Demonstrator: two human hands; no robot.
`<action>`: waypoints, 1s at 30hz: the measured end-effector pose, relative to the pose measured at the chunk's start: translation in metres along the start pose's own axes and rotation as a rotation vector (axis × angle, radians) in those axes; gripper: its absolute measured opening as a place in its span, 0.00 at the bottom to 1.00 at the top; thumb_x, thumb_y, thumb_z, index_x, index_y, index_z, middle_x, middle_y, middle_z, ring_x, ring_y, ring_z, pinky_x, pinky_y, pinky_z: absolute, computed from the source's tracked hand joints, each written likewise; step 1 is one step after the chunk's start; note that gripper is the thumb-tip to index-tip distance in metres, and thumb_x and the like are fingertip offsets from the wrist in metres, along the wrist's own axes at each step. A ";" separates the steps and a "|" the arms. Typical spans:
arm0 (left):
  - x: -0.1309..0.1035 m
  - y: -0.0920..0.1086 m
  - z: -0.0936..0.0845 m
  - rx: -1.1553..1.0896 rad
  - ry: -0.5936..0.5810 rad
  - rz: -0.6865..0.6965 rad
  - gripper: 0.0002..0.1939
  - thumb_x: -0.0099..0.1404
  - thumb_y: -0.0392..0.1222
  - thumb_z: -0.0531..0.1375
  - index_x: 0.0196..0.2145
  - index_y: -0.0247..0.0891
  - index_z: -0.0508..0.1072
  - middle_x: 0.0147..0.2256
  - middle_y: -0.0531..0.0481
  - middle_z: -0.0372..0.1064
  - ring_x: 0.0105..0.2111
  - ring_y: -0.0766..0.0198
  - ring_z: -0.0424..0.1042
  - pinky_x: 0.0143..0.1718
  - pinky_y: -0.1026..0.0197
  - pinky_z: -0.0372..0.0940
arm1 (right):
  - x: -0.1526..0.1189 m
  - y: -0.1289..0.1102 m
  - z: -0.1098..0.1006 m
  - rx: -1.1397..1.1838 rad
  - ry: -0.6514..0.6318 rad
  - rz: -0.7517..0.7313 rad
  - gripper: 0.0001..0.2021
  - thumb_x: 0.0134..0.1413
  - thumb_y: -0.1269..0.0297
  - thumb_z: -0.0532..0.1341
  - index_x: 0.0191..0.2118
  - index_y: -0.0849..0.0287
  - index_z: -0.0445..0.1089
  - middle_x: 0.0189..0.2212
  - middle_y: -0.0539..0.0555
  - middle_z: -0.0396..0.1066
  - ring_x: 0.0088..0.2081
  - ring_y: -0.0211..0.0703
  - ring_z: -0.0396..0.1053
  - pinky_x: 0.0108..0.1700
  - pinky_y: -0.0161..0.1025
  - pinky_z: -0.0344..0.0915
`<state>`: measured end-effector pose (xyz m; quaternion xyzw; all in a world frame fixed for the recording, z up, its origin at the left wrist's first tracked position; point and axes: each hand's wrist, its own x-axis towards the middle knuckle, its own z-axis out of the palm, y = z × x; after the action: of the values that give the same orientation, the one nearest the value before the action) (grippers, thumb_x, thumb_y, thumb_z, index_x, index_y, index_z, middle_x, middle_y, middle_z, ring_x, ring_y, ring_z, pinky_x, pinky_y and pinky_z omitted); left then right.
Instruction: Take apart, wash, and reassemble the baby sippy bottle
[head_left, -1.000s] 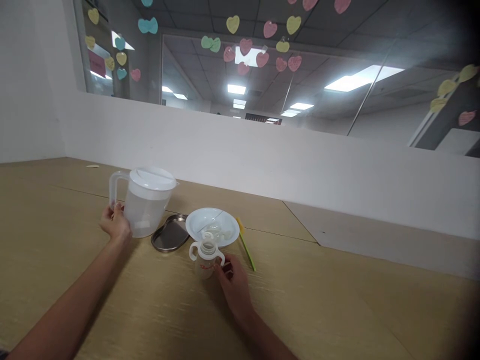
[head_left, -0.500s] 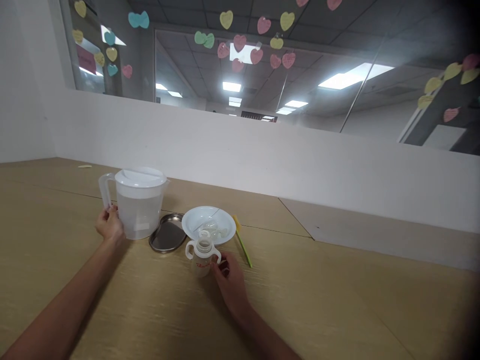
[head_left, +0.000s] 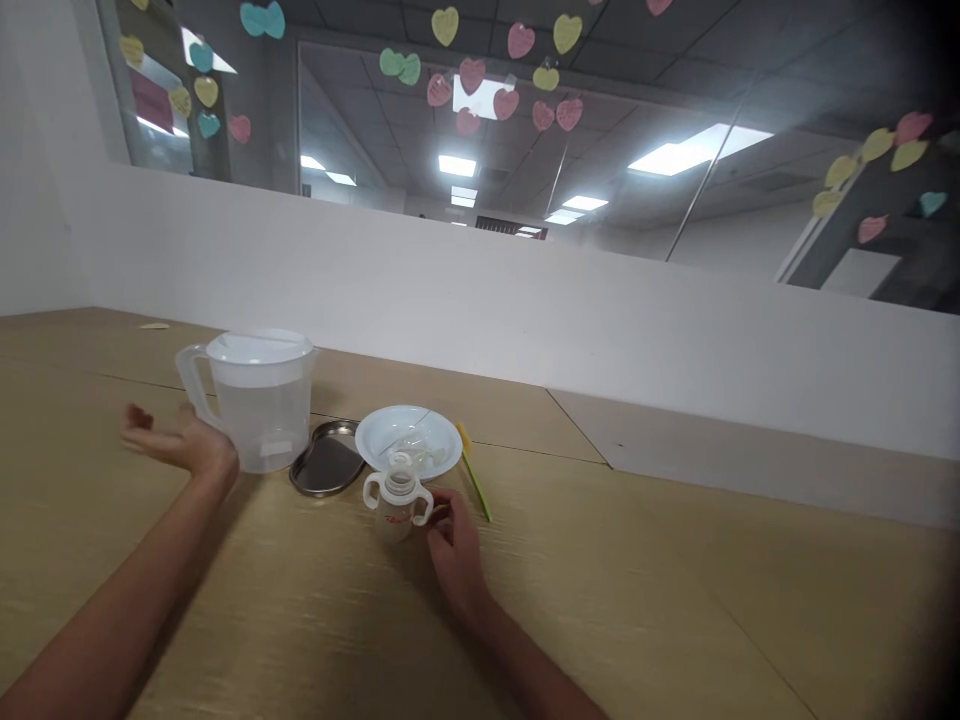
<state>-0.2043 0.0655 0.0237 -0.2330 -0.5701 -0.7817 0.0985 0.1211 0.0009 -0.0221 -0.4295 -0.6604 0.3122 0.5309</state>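
My left hand (head_left: 180, 445) is open, its fingers spread and somewhat blurred, beside the handle of a lidded, translucent plastic pitcher (head_left: 262, 405). The pitcher stands upright, with clear liquid apparently inside. Right of centre, my right hand (head_left: 456, 550) is loosely curved with thumb and fingers apart, close to one handle of a baby bottle (head_left: 397, 508). Whether a fingertip still touches that handle I cannot tell. The bottle stands upright without a cap, has two white handles and red print. Just behind it, a white bowl (head_left: 375, 425) holds clear and white bottle parts.
Between pitcher and bowl lies a kidney-shaped metal tray (head_left: 328, 462). A brush with a green handle (head_left: 478, 488) and yellow head rests right of the bowl. Behind the wooden table (head_left: 637, 600) rises a white wall (head_left: 480, 300) with a window above.
My left hand has let go of the pitcher's handle and opened out to the left. My right hand has loosened from the bottle's handle. The camera view has shifted slightly.
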 end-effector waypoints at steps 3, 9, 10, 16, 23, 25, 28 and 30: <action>-0.022 0.050 -0.003 -0.295 0.093 0.244 0.17 0.57 0.39 0.51 0.46 0.37 0.59 0.41 0.47 0.61 0.44 0.60 0.64 0.49 0.54 0.57 | 0.004 0.004 -0.006 0.002 0.060 -0.013 0.20 0.35 0.76 0.49 0.39 0.59 0.63 0.32 0.52 0.66 0.32 0.39 0.63 0.33 0.34 0.61; -0.094 0.097 0.027 0.012 -1.211 0.577 0.11 0.61 0.46 0.53 0.34 0.43 0.74 0.34 0.48 0.72 0.37 0.59 0.69 0.41 0.58 0.62 | 0.026 0.015 -0.033 -0.228 0.393 0.036 0.13 0.44 0.68 0.50 0.39 0.60 0.63 0.37 0.57 0.65 0.40 0.47 0.62 0.43 0.43 0.59; -0.103 0.095 0.037 0.082 -1.315 0.617 0.12 0.61 0.46 0.53 0.34 0.43 0.75 0.35 0.47 0.73 0.38 0.58 0.69 0.42 0.57 0.61 | 0.029 0.018 -0.037 -0.302 0.439 0.045 0.13 0.44 0.68 0.51 0.39 0.61 0.63 0.37 0.59 0.65 0.42 0.49 0.62 0.46 0.45 0.57; -0.125 0.069 0.094 0.300 -1.500 0.602 0.12 0.57 0.39 0.56 0.37 0.40 0.78 0.33 0.47 0.73 0.33 0.62 0.70 0.36 0.63 0.62 | 0.034 0.037 -0.036 -0.651 0.376 0.185 0.15 0.41 0.71 0.54 0.40 0.64 0.66 0.39 0.64 0.68 0.43 0.56 0.65 0.44 0.46 0.57; -0.140 0.069 0.104 0.466 -1.483 0.631 0.11 0.47 0.34 0.63 0.30 0.45 0.79 0.32 0.49 0.72 0.35 0.60 0.69 0.39 0.62 0.61 | 0.033 0.036 -0.038 -0.849 0.120 0.211 0.22 0.49 0.72 0.53 0.52 0.70 0.59 0.43 0.66 0.69 0.42 0.53 0.69 0.38 0.40 0.61; -0.144 0.069 0.102 0.485 -1.458 0.631 0.09 0.46 0.35 0.64 0.28 0.43 0.79 0.32 0.47 0.72 0.38 0.57 0.68 0.41 0.60 0.60 | 0.034 0.037 -0.041 -0.869 0.095 0.209 0.22 0.50 0.74 0.51 0.53 0.71 0.58 0.42 0.67 0.70 0.40 0.54 0.70 0.36 0.41 0.61; -0.145 0.067 0.100 0.474 -1.431 0.617 0.06 0.48 0.34 0.62 0.25 0.41 0.79 0.34 0.44 0.72 0.40 0.54 0.67 0.44 0.58 0.59 | 0.035 0.044 -0.042 -0.747 0.206 0.129 0.21 0.49 0.75 0.49 0.51 0.68 0.61 0.36 0.64 0.72 0.37 0.51 0.70 0.36 0.40 0.62; -0.142 0.066 0.100 0.447 -1.425 0.591 0.06 0.49 0.34 0.61 0.25 0.41 0.78 0.34 0.45 0.72 0.41 0.54 0.68 0.44 0.57 0.59 | 0.036 0.049 -0.040 -0.584 0.329 0.076 0.20 0.49 0.73 0.49 0.50 0.68 0.61 0.31 0.60 0.71 0.33 0.49 0.70 0.34 0.40 0.63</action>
<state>-0.0279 0.1215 0.0358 -0.7920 -0.5537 -0.2536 -0.0421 0.1695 0.0533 -0.0393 -0.6324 -0.6110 0.0558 0.4729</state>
